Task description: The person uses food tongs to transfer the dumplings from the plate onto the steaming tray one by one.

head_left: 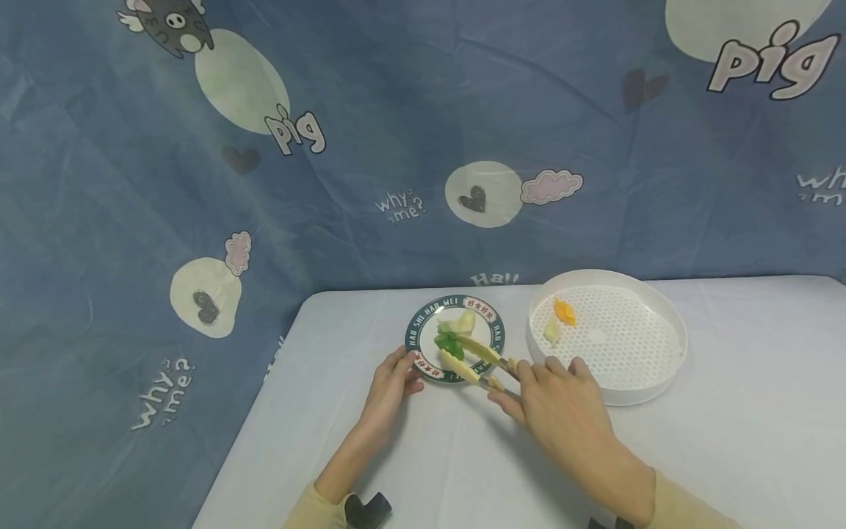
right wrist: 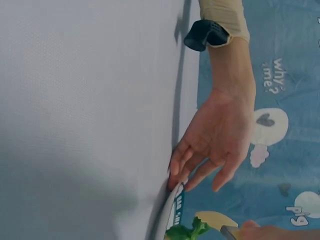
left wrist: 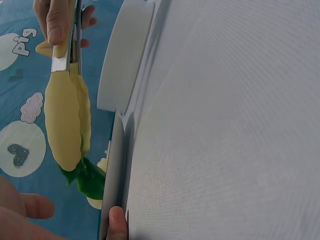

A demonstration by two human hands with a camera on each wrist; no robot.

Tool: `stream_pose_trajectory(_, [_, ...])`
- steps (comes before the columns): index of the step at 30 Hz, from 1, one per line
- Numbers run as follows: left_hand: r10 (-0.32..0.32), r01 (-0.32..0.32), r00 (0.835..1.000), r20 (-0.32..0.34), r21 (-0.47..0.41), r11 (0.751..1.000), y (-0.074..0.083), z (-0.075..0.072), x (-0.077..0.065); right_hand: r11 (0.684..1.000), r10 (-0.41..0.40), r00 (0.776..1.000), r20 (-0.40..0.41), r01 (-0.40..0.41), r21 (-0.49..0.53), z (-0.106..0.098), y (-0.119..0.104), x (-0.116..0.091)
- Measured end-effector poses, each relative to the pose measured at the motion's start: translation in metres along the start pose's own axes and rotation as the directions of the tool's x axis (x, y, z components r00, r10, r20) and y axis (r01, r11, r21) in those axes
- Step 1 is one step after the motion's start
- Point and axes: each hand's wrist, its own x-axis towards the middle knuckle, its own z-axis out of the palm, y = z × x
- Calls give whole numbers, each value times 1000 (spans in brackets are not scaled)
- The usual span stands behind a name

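Note:
My right hand grips a pair of tongs with metal arms and yellow scalloped tips. Between the tips is a green leafy piece, low over the plate, which is white with a dark green lettered rim. Behind the leaf lies a pale yellowish piece on the plate. My left hand touches the plate's left rim with relaxed fingers; in the right wrist view its thumb stands apart from the rim. The left wrist view shows the tongs side-on, the leaf hanging at their ends.
To the right of the plate stands a round white tray with a perforated base. An orange piece and a pale piece lie at its left side. A white cloth covers the table, and a blue patterned curtain hangs behind.

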Motion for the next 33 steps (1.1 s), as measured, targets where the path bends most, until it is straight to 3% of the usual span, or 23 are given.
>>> stream_pose_trajectory(9, [20, -20, 1000, 17, -14, 1000, 2, 0, 0, 1000, 3, 999, -51, -2, 26, 0, 5, -1])
stream_pose_trajectory(14, [15, -15, 1000, 13, 5, 1000, 3, 0, -1, 999, 17, 999, -46, -15, 48, -3, 8, -2])
stream_pose_trajectory(24, [-2, 1, 1000, 7, 19, 1000, 0, 0, -1, 999, -1, 994, -111, 6, 41, -1, 12, 0])
stream_pose_trajectory(33, [-8, 8, 1000, 2, 14, 1000, 0, 0, 0, 998, 43, 999, -23, -42, 43, -11, 18, 2])
